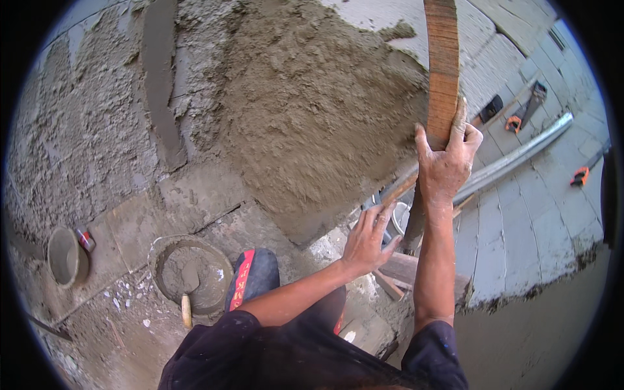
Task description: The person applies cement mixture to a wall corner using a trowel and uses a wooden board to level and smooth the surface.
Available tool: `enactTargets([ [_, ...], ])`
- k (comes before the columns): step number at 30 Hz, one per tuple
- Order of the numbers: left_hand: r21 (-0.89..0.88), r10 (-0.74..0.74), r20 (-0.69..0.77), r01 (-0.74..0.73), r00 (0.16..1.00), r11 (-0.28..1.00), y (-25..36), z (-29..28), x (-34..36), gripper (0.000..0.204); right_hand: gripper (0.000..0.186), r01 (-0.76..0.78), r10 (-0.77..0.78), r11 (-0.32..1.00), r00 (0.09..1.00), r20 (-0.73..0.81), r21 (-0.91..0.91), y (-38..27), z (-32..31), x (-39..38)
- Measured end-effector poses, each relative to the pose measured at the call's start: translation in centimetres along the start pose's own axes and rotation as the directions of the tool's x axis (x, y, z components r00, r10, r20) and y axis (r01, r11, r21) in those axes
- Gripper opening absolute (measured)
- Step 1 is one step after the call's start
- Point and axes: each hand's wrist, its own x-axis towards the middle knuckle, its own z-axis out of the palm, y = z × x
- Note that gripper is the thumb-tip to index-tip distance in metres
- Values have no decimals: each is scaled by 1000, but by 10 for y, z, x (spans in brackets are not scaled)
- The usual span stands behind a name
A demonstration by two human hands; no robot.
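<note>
My right hand (446, 166) grips a long wooden board (442, 65), thumb on its left edge and fingers on its right. The board stands along the right edge of a wall patch of wet, rough grey-brown mortar (318, 97). Lower and to the left, my left hand (368, 243) is open, its fingers apart and pointing up toward a narrow wooden strip (400, 185). Whether its fingertips touch that strip I cannot tell. My right forearm and hand hide part of the board's lower end.
At lower left sits a round tub (156, 263) of mortar, with a wooden-handled trowel (186, 311) in it. A smaller bucket (78, 263) stands farther left. On the right are a metal pipe (520, 153), a handsaw (534, 101) and an orange-handled tool (580, 175). Wood offcuts (388, 285) lie below my left hand.
</note>
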Motion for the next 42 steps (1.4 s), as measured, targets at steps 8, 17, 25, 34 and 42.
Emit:
enactTargets([
  [8, -30, 98, -310, -112, 946, 993, 21, 15, 104, 81, 80, 7, 12, 992, 989, 149, -123, -3, 14, 10],
  [17, 152, 196, -530, -135, 825, 979, 18, 26, 170, 77, 58, 211, -224, 971, 968, -118, -108, 43, -16, 51],
  [25, 52, 44, -599, -17, 799, 999, 19, -26, 256, 69, 43, 219, -241, 970, 908, -343, -102, 101, -31, 113],
  [34, 131, -31, -656, 155, 754, 979, 17, -14, 231, 67, 49, 231, -279, 960, 829, -485, -158, 128, 36, 133],
  [42, 90, -191, -623, 313, 758, 946, -26, -90, 261, 64, 40, 275, -263, 959, 796, -545, -62, 132, 48, 128],
])
